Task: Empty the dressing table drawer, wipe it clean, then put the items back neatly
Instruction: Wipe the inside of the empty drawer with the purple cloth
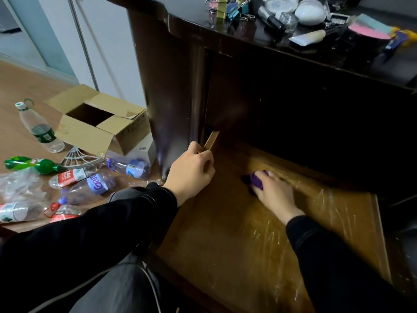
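Drawer [225, 245] of the dressing table [248, 39] is standing pulled out right in front of you, its wooden floor lying bare under a crinkled clear film [327, 211]. Your left hand [191, 175] is gripping the top edge of the left side wall [211, 141], fingers curling over it. Your right hand [275, 195] is clutching a bunched purple cloth [257, 179] and pressing it onto the floor near the back. Binder clips [228, 7], jars [309, 10] and a tube [309, 37] are sitting on the tabletop above. Plastic bottles [97, 184] and an open cardboard box [97, 123] are lying on the room floor to your left.
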`<act>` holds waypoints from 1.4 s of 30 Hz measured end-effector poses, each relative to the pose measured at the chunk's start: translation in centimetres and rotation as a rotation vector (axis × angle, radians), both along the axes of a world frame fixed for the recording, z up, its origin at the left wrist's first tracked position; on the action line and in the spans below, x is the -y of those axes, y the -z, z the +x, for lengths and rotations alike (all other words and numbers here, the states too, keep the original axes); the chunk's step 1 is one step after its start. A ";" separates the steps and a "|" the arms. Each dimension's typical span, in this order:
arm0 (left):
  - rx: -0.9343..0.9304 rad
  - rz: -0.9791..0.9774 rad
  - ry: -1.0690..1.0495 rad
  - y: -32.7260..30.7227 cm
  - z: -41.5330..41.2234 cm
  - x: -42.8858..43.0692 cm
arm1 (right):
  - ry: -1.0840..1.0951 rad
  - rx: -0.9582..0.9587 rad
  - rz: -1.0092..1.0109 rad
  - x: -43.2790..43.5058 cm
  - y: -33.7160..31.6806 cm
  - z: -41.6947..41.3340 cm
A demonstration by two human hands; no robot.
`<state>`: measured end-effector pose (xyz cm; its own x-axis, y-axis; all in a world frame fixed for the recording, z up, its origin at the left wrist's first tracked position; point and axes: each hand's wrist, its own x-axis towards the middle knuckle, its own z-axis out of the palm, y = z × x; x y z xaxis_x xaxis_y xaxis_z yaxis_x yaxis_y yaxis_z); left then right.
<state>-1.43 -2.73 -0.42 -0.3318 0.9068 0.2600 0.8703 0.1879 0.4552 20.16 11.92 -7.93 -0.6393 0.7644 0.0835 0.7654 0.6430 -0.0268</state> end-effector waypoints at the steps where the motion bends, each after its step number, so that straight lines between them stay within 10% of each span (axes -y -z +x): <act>1: 0.001 -0.002 0.002 0.0 0.0 0.0 | 0.045 0.006 -0.001 -0.1 -0.2 -0.2; 8: 0.008 0.007 0.003 0.5 -0.2 -0.2 | -0.544 0.038 -0.182 8.6 1.2 3.2; 15: 0.027 -0.005 0.017 0.1 -0.2 0.1 | -0.089 0.067 -0.092 3.9 -0.7 -0.8; 23: 0.030 0.008 0.018 0.3 -0.2 -0.1 | -0.767 0.197 -0.255 14.0 0.0 2.7; 30: 0.026 -0.002 0.016 0.3 -0.2 -0.1 | -0.331 0.061 -0.145 9.3 -1.2 -0.4; 37: 0.011 0.004 0.011 0.3 -0.1 -0.1 | -0.867 0.166 -0.329 15.2 -1.2 0.6; 42: 0.011 -0.013 0.005 0.2 0.0 -0.1 | -0.776 0.112 -0.310 14.3 -2.3 -3.9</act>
<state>-1.39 -2.63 -0.63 -0.3302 0.9118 0.2442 0.8662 0.1900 0.4621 16.31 -2.35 -5.65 -0.9847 0.0828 -0.1532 0.1182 0.9638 -0.2391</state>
